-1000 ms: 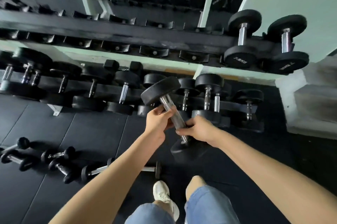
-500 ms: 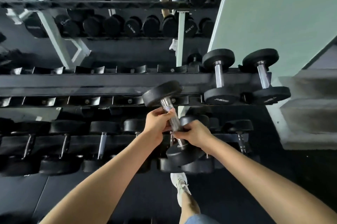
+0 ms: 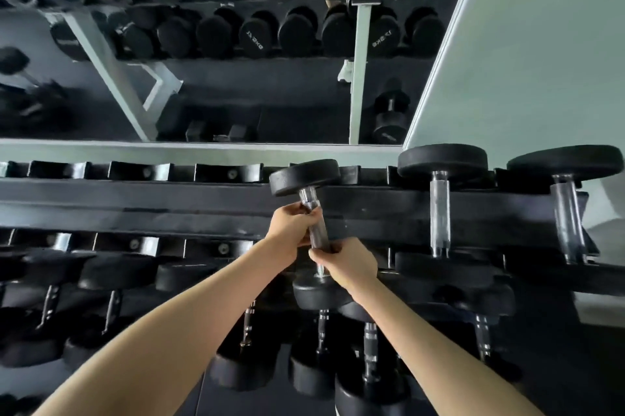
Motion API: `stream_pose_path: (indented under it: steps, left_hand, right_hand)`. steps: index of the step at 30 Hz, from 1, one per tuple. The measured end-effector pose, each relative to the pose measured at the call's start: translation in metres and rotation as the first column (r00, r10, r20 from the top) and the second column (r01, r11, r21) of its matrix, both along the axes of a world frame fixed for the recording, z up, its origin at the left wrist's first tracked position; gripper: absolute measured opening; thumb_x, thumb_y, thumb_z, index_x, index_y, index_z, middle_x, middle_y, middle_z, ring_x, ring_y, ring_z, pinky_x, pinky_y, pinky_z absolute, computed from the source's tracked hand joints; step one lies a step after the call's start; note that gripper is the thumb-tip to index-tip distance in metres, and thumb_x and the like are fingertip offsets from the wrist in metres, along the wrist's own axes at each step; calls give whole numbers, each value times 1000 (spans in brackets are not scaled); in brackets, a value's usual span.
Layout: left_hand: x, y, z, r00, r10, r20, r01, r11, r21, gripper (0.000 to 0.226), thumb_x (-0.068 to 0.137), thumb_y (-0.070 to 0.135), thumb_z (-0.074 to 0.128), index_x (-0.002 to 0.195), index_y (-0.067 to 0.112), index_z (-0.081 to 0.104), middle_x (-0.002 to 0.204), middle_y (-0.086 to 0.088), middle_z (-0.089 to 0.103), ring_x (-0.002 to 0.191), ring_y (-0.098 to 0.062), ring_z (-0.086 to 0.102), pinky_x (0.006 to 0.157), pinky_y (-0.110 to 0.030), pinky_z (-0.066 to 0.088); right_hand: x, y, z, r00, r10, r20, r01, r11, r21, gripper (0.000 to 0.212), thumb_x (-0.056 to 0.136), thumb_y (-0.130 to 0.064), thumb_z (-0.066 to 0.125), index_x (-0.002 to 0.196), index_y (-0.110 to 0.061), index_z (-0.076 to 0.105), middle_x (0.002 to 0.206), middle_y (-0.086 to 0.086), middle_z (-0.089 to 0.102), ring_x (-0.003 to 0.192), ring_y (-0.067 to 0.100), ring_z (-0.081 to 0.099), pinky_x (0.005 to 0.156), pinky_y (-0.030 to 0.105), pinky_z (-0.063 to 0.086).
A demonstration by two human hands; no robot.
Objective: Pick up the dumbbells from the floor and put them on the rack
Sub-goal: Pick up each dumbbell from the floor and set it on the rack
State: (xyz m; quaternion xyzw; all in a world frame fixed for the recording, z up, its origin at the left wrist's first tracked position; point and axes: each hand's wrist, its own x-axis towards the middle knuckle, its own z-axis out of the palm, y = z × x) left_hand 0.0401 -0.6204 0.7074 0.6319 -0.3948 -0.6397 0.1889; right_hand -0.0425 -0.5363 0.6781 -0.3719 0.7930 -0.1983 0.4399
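Note:
A black round-headed dumbbell point(image 3: 304, 177) with a chrome handle is held over the upper tier of the black rack point(image 3: 169, 199). My left hand point(image 3: 292, 229) grips the upper part of the handle and my right hand point(image 3: 345, 261) grips the lower part. Its far head is level with the back row of cradles, its near head point(image 3: 318, 295) hangs at the front rail. It sits tilted, just left of two racked dumbbells point(image 3: 439, 212) on the same tier.
Several empty cradles point(image 3: 142, 172) run along the upper tier to the left. The lower tier holds several dumbbells point(image 3: 321, 348). A mirror point(image 3: 236, 77) behind reflects the rack. A pale green wall point(image 3: 541, 60) stands at right.
Both hands have lifted the dumbbell from knee height near the lower tier up to the upper tier. The view has tilted up, so the floor and its small dumbbells have left the frame.

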Motion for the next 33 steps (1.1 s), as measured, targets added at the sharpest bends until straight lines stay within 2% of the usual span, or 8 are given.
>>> stream_pose_path:
  steps: [8, 10, 14, 19, 24, 27, 30, 33]
  left_hand:
    - [-31, -45, -31, 998, -13, 58, 10, 999, 49, 11, 86, 10, 67, 79, 18, 63, 78, -3, 63, 70, -18, 60, 82, -38, 57]
    - [-34, -48, -38, 998, -3, 62, -1, 998, 67, 7, 86, 11, 67, 87, 17, 64, 80, -2, 63, 71, -16, 60, 82, -37, 56]
    - [-31, -54, -48, 998, -6, 60, -1, 995, 103, 23, 84, 15, 69, 106, 18, 61, 83, 0, 65, 72, -15, 62, 81, -37, 57]
    - [-28, -55, -49, 998, -23, 58, 18, 995, 100, 26, 84, 17, 71, 108, 16, 61, 83, -1, 65, 68, -13, 62, 73, -32, 58]
    - [-21, -48, -50, 992, -42, 122, 37, 998, 41, 36, 83, 25, 71, 116, 14, 61, 97, -4, 67, 82, -19, 64, 84, -35, 57]
    - [-7, -38, -43, 986, -1, 166, 9, 999, -51, 24, 82, 29, 71, 102, 16, 65, 90, 0, 68, 77, -17, 62, 76, -29, 55]
    - [21, -23, -33, 989, 40, 142, -24, 993, -111, 15, 82, 33, 69, 90, 21, 65, 83, 2, 69, 67, -11, 60, 67, -23, 48]
    - [62, 2, -24, 994, 43, 102, -28, 990, -140, 11, 83, 33, 66, 85, 22, 65, 84, 2, 68, 68, -10, 61, 67, -22, 47]
  right_hand:
    - [-16, -42, -24, 997, -78, 1, 78, 995, 62, 36, 81, -47, 59, 54, -23, 58, 48, -8, 53, 51, 12, 53, 44, 24, 29]
    - [-16, -45, -32, 996, -91, 10, 90, 993, 72, 33, 81, -47, 60, 60, -22, 65, 50, -8, 56, 55, 13, 58, 46, 24, 32]
    - [-14, -49, -41, 994, -108, 19, 106, 992, 70, 28, 81, -44, 62, 65, -22, 69, 50, -10, 57, 52, 11, 57, 46, 23, 34]
    - [-11, -48, -40, 993, -119, 2, 119, 990, 70, 32, 80, -45, 62, 56, -23, 59, 48, -8, 53, 49, 12, 52, 45, 23, 30]
    - [-2, -47, -34, 995, -79, -62, 81, 996, 44, 31, 82, -49, 58, 73, -20, 64, 66, -3, 65, 70, 22, 65, 53, 25, 37]
    - [5, -42, -31, 988, -105, -114, 104, 994, -15, 42, 84, -52, 59, 107, -17, 63, 94, 0, 71, 91, 23, 67, 68, 29, 45]
    - [15, -26, -22, 947, -222, -233, 187, 969, -164, 62, 83, -53, 61, 131, -16, 50, 112, 2, 68, 104, 24, 64, 89, 38, 48]
    - [35, 0, -9, 889, -356, -290, 239, 898, -369, 61, 82, -48, 65, 129, -11, 52, 114, 4, 67, 104, 26, 62, 90, 41, 46]
